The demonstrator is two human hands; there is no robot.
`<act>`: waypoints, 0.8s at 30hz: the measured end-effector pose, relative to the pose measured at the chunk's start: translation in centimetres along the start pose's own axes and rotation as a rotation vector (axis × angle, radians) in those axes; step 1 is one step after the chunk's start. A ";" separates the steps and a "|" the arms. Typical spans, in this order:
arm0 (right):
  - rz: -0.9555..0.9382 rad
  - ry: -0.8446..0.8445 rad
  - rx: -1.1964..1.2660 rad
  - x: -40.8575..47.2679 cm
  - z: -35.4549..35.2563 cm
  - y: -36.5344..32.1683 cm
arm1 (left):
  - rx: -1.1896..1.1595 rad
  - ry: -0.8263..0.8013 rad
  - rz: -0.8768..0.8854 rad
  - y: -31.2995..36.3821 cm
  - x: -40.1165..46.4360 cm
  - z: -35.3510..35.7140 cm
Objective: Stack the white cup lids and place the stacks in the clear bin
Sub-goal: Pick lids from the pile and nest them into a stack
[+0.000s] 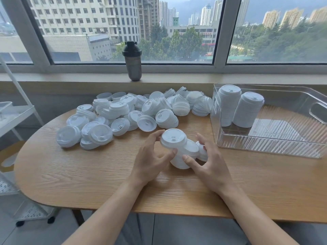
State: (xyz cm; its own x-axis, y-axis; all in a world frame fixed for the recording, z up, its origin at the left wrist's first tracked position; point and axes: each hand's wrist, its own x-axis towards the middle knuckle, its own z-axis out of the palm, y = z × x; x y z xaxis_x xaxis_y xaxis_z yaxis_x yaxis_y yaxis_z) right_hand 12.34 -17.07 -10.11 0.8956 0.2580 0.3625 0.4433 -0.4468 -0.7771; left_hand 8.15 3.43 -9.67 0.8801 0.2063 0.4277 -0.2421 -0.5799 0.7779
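Lids [123,114] – lots of white ones – lie in a big loose pile on the wooden table [88,174], to the left of the clear bin [265,145]. Two tall stacks [228,105] already stand inside the bin, at its left end, side by side and leaning a bit.

I see my two hands just in front of the pile, near the bin's front left corner. Between them is a short new stack [177,149], tipped over so its top lid faces up and away from me. A few more lids poke out behind it, on the bin side.

My left hand [152,156] has its thumb and fingers curled around the stack, pinching the top end. My right hand [208,160] has its thumb pressed on the stack's side and its fingers curled around the lids next to it. So both hands are holding lids, not resting open. Both arms reach forward from the table's near edge, wrists low over the wood.

I think this is the stacking step – the third stack is being built and is far shorter than the two in the bin. Next I would push the loose lids onto the stack so they nest straight. Then I would grab more from the pile. The lids are thin and slippery-looking, so the stack may slide apart if I squeeze it crooked.
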 end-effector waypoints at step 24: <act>-0.057 0.093 -0.288 -0.1 0.3 -0.3 | 0.455 0.079 -0.284 -1.5 0.5 -0.8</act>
State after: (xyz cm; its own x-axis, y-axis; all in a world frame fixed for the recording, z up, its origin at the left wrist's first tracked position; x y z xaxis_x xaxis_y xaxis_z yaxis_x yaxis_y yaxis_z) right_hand 12.15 -16.71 -10.08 0.8628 0.2156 0.4573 0.4733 -0.6620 -0.5811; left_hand 8.65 5.06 -10.29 0.8476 0.4531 0.2763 0.2176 -0.7716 0.5977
